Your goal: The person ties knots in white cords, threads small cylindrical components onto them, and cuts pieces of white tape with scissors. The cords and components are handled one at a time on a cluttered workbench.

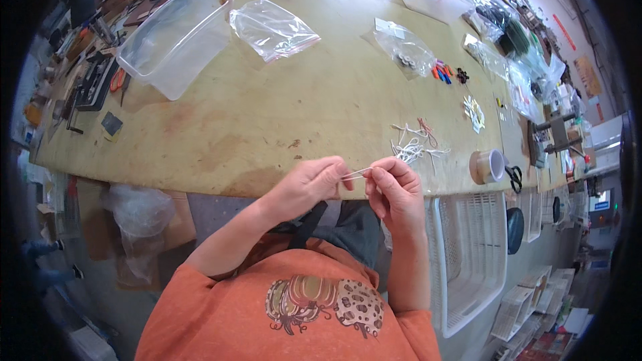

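L hand: left hand pinched shut on one end of thin clear plastic strip, at near table edge
R hand: right hand fingertips closed on strip's other end
Strip: held level btwn both hands, above edge of worn plywood worktable
Nearby: loose pile of white ties just beyond R hand; roll of tan tape further right

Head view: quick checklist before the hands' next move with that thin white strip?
1. Strip held at both ends: ok, it spans left hand to right hand.
2. Strip off the table: ok, held at the near edge.
3. Spare strips within reach: ok, pile just beyond the right hand.
4. Strip intact: cannot tell, too thin.
5. Tape roll and scissors nearby: ok, at the table's right edge.
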Motion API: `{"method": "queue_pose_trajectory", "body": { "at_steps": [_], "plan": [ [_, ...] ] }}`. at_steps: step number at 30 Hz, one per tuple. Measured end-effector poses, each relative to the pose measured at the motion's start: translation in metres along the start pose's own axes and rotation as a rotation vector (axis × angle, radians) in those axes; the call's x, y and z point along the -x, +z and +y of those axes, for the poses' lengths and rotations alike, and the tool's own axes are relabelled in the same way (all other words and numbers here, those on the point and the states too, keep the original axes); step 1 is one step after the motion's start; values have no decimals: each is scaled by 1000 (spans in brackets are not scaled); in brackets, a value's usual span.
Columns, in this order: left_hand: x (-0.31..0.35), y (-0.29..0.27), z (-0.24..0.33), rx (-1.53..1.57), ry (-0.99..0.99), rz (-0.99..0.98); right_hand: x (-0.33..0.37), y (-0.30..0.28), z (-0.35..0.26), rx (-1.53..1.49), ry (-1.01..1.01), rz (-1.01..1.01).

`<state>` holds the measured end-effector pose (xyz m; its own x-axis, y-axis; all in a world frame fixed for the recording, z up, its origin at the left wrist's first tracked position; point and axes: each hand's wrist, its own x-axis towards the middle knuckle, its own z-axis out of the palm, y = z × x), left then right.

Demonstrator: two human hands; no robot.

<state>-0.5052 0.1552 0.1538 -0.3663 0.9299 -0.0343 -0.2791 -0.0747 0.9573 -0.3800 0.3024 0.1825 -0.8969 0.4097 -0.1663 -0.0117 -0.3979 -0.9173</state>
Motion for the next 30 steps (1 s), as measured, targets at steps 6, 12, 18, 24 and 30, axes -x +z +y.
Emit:
{"method": "queue_pose_trajectory", "body": {
  "at_steps": [6, 12, 18, 24, 30],
  "plan": [
    [12, -15, -10, -67, -19, 115, 5, 4, 22, 661, -259, 186],
    [17, -6, -9, -69, -62, 132, 16, 23, 30, 485, -184, -50],
    [22, -7, -19, 355, -35, 82, 15, 14, 30, 155, 61, 9],
    [17, 16, -23, -517, 457, 294, 12, 19, 43, 146, -100, 111],
    [12, 17, -25, -1006, 647, 452, 12, 22, 46, 144, -82, 99]
  ]
}}
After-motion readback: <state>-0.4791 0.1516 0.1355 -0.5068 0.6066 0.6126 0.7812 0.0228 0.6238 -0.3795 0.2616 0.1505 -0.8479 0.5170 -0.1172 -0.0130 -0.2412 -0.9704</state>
